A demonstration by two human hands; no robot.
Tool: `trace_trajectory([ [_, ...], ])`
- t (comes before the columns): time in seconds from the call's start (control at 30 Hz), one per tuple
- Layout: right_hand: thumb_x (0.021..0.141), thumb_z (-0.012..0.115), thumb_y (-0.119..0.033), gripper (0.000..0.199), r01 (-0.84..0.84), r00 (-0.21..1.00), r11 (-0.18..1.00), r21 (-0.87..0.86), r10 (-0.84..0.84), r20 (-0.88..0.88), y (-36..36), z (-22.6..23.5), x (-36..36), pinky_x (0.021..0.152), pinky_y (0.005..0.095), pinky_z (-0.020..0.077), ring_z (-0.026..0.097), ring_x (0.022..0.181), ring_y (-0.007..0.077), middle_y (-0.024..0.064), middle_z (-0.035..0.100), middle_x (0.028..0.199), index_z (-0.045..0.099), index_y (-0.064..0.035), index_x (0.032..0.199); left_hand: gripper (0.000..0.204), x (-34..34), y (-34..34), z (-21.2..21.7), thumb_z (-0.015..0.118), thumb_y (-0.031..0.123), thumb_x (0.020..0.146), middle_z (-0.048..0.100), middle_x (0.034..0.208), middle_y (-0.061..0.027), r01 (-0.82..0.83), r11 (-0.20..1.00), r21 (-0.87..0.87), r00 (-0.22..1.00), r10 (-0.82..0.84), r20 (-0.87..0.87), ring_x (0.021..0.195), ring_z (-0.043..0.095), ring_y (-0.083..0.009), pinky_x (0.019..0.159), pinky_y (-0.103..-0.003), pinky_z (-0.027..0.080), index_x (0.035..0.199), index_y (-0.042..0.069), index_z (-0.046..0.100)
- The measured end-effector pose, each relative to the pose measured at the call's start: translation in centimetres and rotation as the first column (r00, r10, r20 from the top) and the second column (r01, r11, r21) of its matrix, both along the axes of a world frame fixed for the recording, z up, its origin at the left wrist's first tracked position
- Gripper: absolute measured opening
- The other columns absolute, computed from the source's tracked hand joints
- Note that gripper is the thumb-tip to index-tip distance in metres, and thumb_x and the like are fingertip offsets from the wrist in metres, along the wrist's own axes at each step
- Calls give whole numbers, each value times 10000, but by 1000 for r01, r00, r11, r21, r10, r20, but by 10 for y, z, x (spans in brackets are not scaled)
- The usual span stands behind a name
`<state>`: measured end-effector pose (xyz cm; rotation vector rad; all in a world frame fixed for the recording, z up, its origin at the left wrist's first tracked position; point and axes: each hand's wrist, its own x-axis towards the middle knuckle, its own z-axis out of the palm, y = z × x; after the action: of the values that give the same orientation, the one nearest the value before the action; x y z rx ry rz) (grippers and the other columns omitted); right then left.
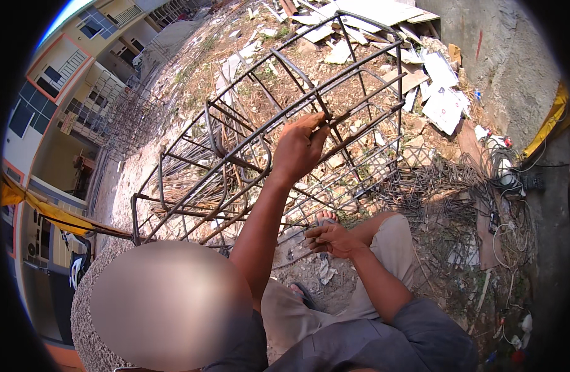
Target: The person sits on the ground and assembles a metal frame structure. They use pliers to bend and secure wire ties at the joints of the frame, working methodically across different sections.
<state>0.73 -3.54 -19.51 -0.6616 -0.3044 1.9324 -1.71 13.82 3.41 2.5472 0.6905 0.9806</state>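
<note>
A long cage of rusty steel rebar [278,118], its lengthwise bars crossed by bent stirrups, stretches slantwise in front of me. My left hand [300,146] reaches up to an upper bar, its fingers closed around it where a stirrup crosses. My right hand [334,240] is lower, close to my raised knee and apart from the upper bars. Its fingers are drawn together; whatever they may hold is too small to make out. My legs, in beige trousers [390,248], are bent under the cage's near side.
Loose rebar and bent stirrups [440,183] lie piled at the right, beside tangled cables [505,180]. Broken white boards [443,99] litter the ground by a concrete wall [502,56]. Yellow cloth [55,214] hangs at the left. A blurred oval covers the lower left.
</note>
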Motion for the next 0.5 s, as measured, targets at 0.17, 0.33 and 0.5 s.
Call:
trace_trajectory([
  [0.17, 986, 650, -20, 168, 257, 841, 890, 376, -398, 366, -41, 84, 70, 751, 282, 599, 699, 792, 143, 108, 725, 1014, 715, 32, 1131, 328, 3, 0, 3, 659, 255, 964, 716, 1205, -174, -1, 998, -65, 999, -2, -49, 1130, 660, -342, 1050, -429, 432, 1202, 37, 719],
  [0.33, 957, 649, -6, 133, 148, -112, 409, 901, -898, 426, -38, 150, 116, 811, 303, 519, 627, 879, 146, 41, 657, 942, 738, -53, 1044, 344, -2, -1, 5, 648, 290, 985, 713, 1252, -146, -56, 998, -34, 994, 52, -92, 1195, 643, -301, 1154, -456, 293, 1243, 72, 712],
  [0.5, 955, 651, -81, 150, 197, -228, 463, 864, -836, 500, -25, 181, 132, 864, 377, 545, 700, 969, 269, 131, 725, 1031, 735, -41, 1073, 337, -1, 3, -2, 715, 276, 947, 743, 1141, -173, -53, 997, 51, 999, 53, 0, 1103, 673, -339, 1093, -442, 367, 1181, 34, 734],
])
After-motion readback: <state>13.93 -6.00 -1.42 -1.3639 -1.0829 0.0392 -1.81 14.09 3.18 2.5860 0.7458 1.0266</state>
